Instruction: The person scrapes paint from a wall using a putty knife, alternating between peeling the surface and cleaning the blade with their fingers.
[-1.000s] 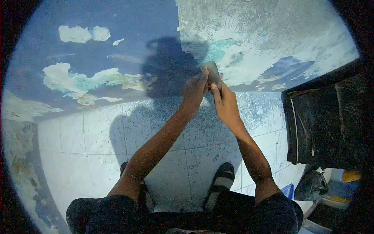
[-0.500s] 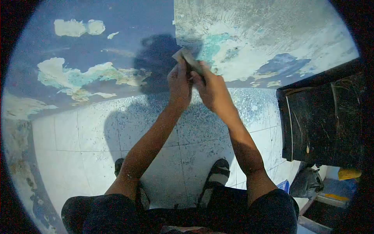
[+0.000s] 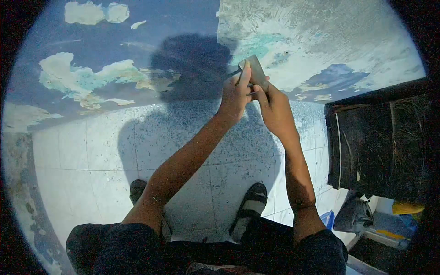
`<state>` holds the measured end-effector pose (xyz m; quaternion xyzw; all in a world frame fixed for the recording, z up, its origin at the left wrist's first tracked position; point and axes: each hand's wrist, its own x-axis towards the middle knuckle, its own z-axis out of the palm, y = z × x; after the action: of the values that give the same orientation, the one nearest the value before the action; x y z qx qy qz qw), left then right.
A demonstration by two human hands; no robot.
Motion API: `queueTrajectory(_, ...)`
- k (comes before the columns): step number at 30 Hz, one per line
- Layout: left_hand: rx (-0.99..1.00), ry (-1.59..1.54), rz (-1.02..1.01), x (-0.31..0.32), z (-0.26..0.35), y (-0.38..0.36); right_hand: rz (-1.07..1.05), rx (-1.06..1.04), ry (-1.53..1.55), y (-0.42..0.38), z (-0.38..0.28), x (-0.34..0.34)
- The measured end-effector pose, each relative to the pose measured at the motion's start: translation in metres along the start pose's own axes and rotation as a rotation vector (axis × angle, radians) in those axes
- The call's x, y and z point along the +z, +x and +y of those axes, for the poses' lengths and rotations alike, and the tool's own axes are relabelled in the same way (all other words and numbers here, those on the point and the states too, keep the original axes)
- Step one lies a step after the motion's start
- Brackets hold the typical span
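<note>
A flat grey piece (image 3: 256, 71), perhaps sandpaper or a blade, is held by both hands close to the wall. My left hand (image 3: 236, 94) grips its left edge, the forefinger stretched along it and the other fingers curled. A thin dark part shows beside that hand. My right hand (image 3: 276, 107) is closed around the lower right end, thumb toward my left hand. Behind them the wall (image 3: 192, 18) has blue paint with peeled white and turquoise patches. Whether the piece touches the wall I cannot tell.
Paint flakes are scattered over the white tiled floor (image 3: 183, 146). My sandalled feet stand below my hands. On the right is a dark, scratched piece of furniture (image 3: 380, 137), with a black bag (image 3: 355, 215) and yellow and blue items near it.
Both hands and the grey piece have shifted to the right. The piece is now turned so that more of its flat face shows. The view has moved slightly.
</note>
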<state>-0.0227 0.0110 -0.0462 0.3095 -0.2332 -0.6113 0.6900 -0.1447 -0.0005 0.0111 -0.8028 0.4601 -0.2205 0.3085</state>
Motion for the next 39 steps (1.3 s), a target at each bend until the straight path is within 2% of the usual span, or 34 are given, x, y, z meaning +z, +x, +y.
queueTrajectory(3, 0.002, 0.083, -0.023, 0.001, -0.001, 0.000, 0.025, -0.064, -0.018, 0.003, 0.001, 0.001)
queueTrajectory(6, 0.069, -0.011, 0.026, -0.004, -0.011, 0.005, -0.013, -0.039, -0.017, 0.007, 0.004, 0.002)
queueTrajectory(9, 0.071, 0.000, 0.053, -0.008, -0.016, 0.008, 0.052, -0.150, 0.008, 0.012, 0.003, 0.003)
queueTrajectory(11, 0.267, 0.030, 0.119, -0.006, -0.008, 0.000, 0.004, -0.158, -0.153, 0.021, 0.002, 0.006)
queueTrajectory(15, 0.245, 0.179, 0.126, -0.023, 0.000, -0.004, 0.062, -0.168, -0.134, 0.017, -0.001, 0.021)
queueTrajectory(17, 0.342, 0.291, 0.096, -0.027, 0.008, -0.008, 0.010, -0.163, -0.121, 0.013, -0.012, 0.022)
queueTrajectory(18, 0.338, 0.288, 0.096, -0.024, 0.007, -0.009, 0.008, -0.159, -0.123, 0.011, -0.014, 0.020)
queueTrajectory(20, 0.190, 0.115, 0.051, -0.020, 0.003, -0.008, 0.039, -0.087, -0.114, 0.007, -0.015, 0.016)
queueTrajectory(24, 0.284, 0.292, 0.062, -0.007, -0.017, 0.005, 0.052, -0.068, -0.037, 0.005, 0.005, 0.003)
queueTrajectory(26, 0.069, 0.052, -0.005, 0.001, -0.006, 0.004, 0.040, -0.091, -0.062, 0.009, 0.000, -0.002)
queueTrajectory(27, 0.111, -0.016, 0.084, 0.011, -0.002, 0.001, 0.051, -0.138, -0.048, 0.011, 0.000, -0.001)
queueTrajectory(28, 0.112, -0.011, 0.079, 0.006, -0.002, 0.002, 0.058, -0.138, -0.045, 0.014, -0.004, 0.003)
queueTrajectory(30, 0.339, 0.092, 0.096, -0.017, 0.001, -0.002, 0.016, -0.164, -0.173, 0.022, -0.014, 0.017)
queueTrajectory(31, 0.246, 0.045, 0.205, -0.018, 0.016, -0.009, 0.024, -0.232, -0.156, 0.025, -0.018, 0.025)
queueTrajectory(33, 0.294, 0.059, 0.212, -0.043, 0.028, -0.011, 0.002, -0.242, -0.139, 0.029, -0.033, 0.039)
queueTrajectory(36, 0.356, 0.023, 0.192, -0.048, 0.040, -0.016, -0.044, -0.226, -0.122, 0.030, -0.043, 0.046)
queueTrajectory(38, 0.305, 0.140, 0.246, -0.044, 0.043, -0.020, 0.001, -0.365, 0.009, 0.026, -0.033, 0.045)
queueTrajectory(39, 0.300, 0.138, 0.254, -0.043, 0.038, -0.019, -0.007, -0.360, 0.010, 0.023, -0.026, 0.039)
